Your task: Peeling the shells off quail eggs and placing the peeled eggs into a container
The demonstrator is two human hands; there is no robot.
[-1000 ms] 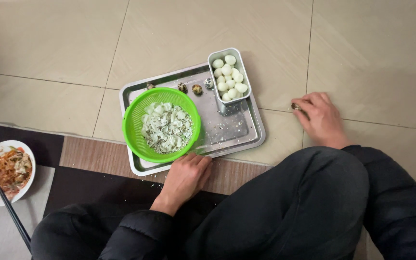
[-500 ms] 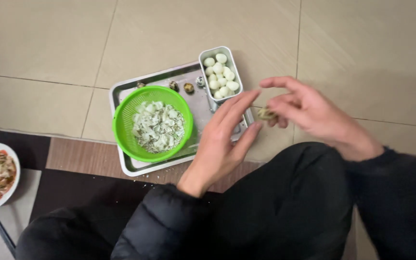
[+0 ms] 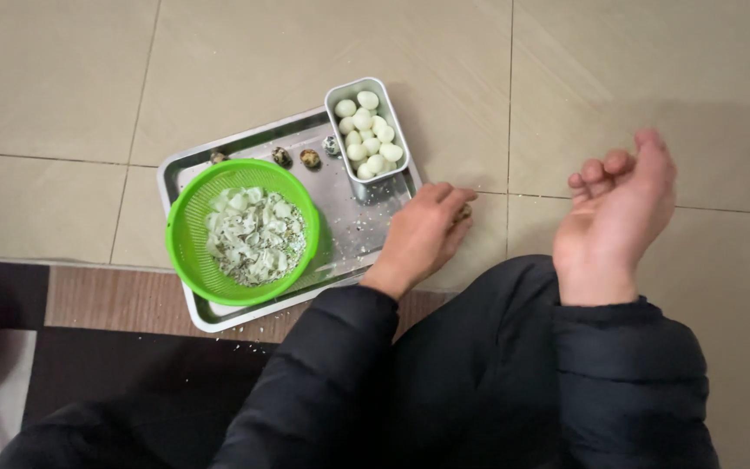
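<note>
Speckled egg (image 3: 463,211) sits pinched in my left hand (image 3: 418,239), just off the metal tray's (image 3: 186,168) right edge; my right hand (image 3: 618,208) hovers loosely cupped, empty, over bare floor tiles (image 3: 696,104).

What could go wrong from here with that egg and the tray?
The left hand pinches a speckled egg against the floor tile, off the metal tray, so shell bits may scatter onto the floor rather than into the green colander. Pressing too hard might crush it. Three unpeeled eggs lie loose on the tray and may roll if bumped.
</note>
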